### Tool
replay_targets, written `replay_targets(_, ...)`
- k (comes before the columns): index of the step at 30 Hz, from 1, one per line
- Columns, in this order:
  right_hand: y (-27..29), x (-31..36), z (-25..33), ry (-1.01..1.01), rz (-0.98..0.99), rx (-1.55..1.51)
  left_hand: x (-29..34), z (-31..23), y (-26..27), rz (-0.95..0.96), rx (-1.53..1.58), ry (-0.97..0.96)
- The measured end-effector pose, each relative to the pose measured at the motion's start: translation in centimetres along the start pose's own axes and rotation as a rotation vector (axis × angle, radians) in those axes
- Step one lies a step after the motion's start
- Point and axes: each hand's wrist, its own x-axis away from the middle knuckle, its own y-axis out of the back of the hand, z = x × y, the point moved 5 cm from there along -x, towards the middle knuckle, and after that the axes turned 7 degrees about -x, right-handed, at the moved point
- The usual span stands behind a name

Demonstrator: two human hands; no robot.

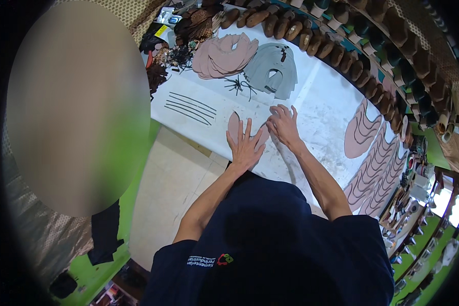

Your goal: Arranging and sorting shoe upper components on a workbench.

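Note:
My left hand lies flat with fingers spread on a pink cut leather piece near the front edge of the white worktable. Beside it, my right hand rests fingers-down on the same piece's right side, fingertips pressing at its edge. Most of the piece is hidden under both hands.
Stacks of pink and grey cut shoe uppers lie at the table's back, with black laces and thin dark strips. Pink pieces line the right side. Shoe lasts fill shelves behind. A person stands at left.

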Motion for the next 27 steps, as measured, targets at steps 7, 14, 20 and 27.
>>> replay_targets(7,0.2,-0.2,-0.3,-0.060,0.020,-0.054,-0.4,0.2,-0.1,0.058,0.093,0.078)
replay_targets(14,0.0,-0.4,-0.4,-0.078,0.018,-0.058,-0.7,0.4,-0.1,0.021,0.102,0.045)
replay_targets(20,-0.1,-0.5,-0.4,-0.087,0.027,-0.066,-1.1,0.9,-0.4,0.028,0.075,0.060)
replay_targets(27,-0.1,-0.6,-0.5,-0.098,-0.007,-0.047,-1.5,1.0,-0.3,0.046,0.060,0.058)
